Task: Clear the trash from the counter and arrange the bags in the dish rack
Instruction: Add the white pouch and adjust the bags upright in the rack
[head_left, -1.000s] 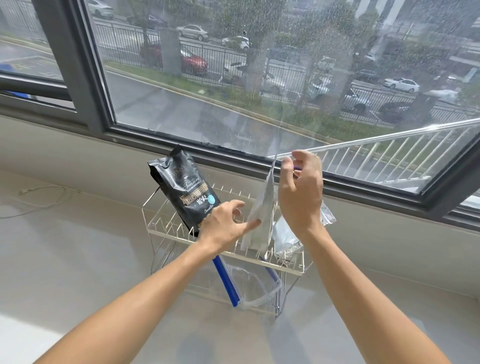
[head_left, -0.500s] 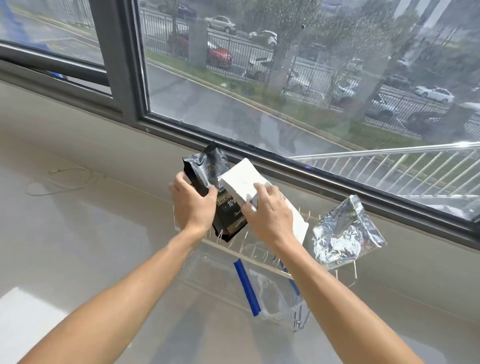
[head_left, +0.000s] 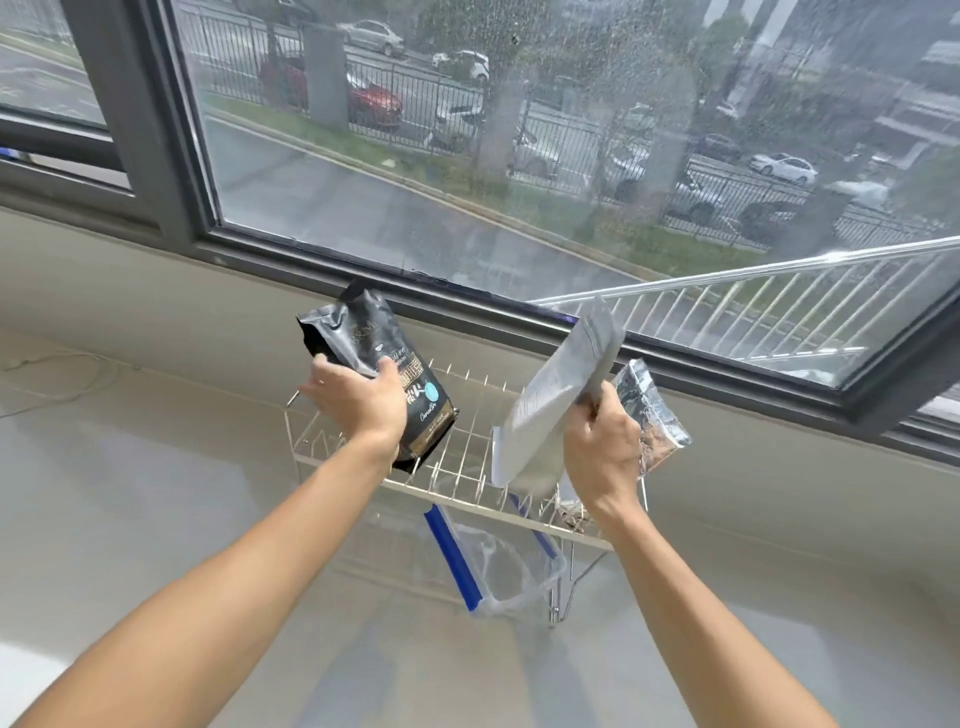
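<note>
A wire dish rack (head_left: 470, 457) stands on the counter under the window. My left hand (head_left: 358, 397) grips a black coffee bag (head_left: 379, 358) that stands tilted in the rack's left slots. My right hand (head_left: 602, 447) holds a flat white pouch (head_left: 550, 410) by its right edge, tilted over the rack's middle. A crinkled silver foil bag (head_left: 652, 410) leans in the rack's right end, partly behind my right hand. Under the rack lies a clear zip bag with a blue strip (head_left: 483, 561).
The pale counter (head_left: 156, 493) stretches left and toward me. A thin white cable (head_left: 62, 374) lies at the far left by the wall. The window sill and dark frame (head_left: 467, 306) run right behind the rack.
My right hand has carried the white pouch from in front of the black bag over to the right, toward the foil bag. My left hand still holds the black bag.
</note>
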